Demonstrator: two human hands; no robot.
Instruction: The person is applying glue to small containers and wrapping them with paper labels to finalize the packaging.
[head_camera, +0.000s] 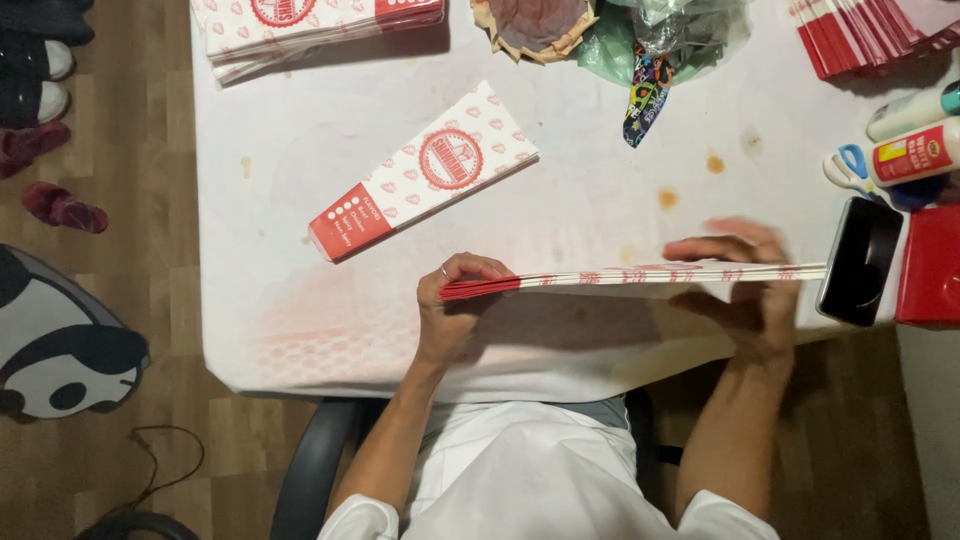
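I hold a thin stack of flat red-and-white paper sleeves (640, 277) edge-on above the white table (300, 180). My left hand (455, 305) pinches the stack's red end, with a ring on one finger. My right hand (745, 290), blurred, wraps around the stack near its white end. One flat red-and-white sleeve (420, 172) with a round red emblem lies alone on the table beyond my left hand.
More sleeves are piled at the far left (310, 25) and fanned at the far right (870, 35). A black phone (860, 260), a red box (932, 265), glue bottles (915, 150), scissors (850, 165), plastic bags (660, 40) and a brown paper dish (535, 25) crowd the table. Shoes lie on the floor.
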